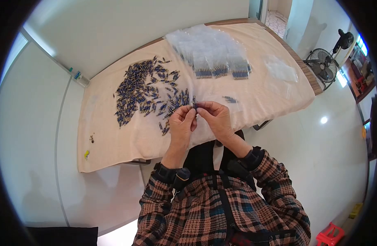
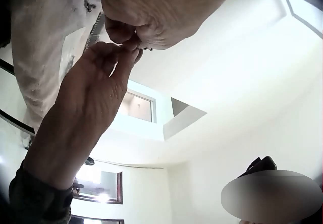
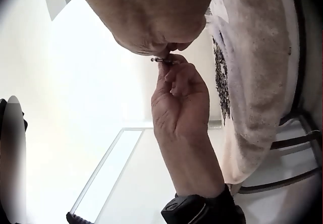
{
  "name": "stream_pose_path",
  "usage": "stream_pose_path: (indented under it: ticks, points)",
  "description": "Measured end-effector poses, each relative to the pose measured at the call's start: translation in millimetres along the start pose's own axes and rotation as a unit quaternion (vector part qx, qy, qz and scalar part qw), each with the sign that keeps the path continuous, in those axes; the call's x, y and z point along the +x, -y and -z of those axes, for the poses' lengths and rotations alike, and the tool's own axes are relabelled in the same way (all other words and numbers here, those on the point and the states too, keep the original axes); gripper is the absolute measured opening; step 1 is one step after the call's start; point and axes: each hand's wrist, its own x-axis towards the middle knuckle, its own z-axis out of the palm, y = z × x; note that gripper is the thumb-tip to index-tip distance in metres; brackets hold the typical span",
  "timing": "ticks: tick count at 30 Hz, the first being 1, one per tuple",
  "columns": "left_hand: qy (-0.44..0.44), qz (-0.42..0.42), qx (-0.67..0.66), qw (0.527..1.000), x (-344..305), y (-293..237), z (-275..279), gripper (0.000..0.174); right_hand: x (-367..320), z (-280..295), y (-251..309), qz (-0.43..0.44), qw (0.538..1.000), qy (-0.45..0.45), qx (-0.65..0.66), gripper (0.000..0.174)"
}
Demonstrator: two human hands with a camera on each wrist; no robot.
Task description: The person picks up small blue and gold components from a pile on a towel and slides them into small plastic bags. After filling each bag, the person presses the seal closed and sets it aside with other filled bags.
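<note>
Above the near edge of the cloth-covered table, the left hand (image 1: 181,128) and right hand (image 1: 217,119) meet fingertip to fingertip. Between them they pinch a slim blue-and-brass cylindrical piece (image 1: 194,99), its tip pointing up in the head view. The right wrist view shows a thin metallic end of the piece (image 3: 157,59) poking out past the fingertips; the rest is hidden by fingers. Just beyond the left hand lies a small group of like pieces (image 1: 178,99), roughly side by side. A large loose heap of them (image 1: 133,90) spreads farther left.
Clear plastic bags (image 1: 204,43), with rows of pieces at their near ends, overlap at the table's back. A bag with a few pieces (image 1: 231,99) lies right of the hands, and flat bags (image 1: 280,69) lie farther right. Small bits (image 1: 91,138) sit at left. A fan (image 1: 321,65) stands beyond.
</note>
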Motion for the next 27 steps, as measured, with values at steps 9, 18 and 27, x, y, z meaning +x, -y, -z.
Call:
stream_pose_path:
  ticks: [9, 18, 27]
  points:
    - [-0.006, -0.046, -0.07, 0.996, 0, 9, -12, 0.008, -2, 1, 1, -0.019, 0.999, 0.027, 0.042, 0.021]
    - [-0.011, -0.035, 0.039, 0.999, 4, 8, -5, 0.013, -7, 2, 11, -0.033, 0.999, -0.008, -0.026, 0.019]
    - [-0.017, -0.031, 0.043, 0.998, 5, 2, -15, 0.016, -5, 15, 7, 0.044, 0.991, -0.01, -0.127, 0.018]
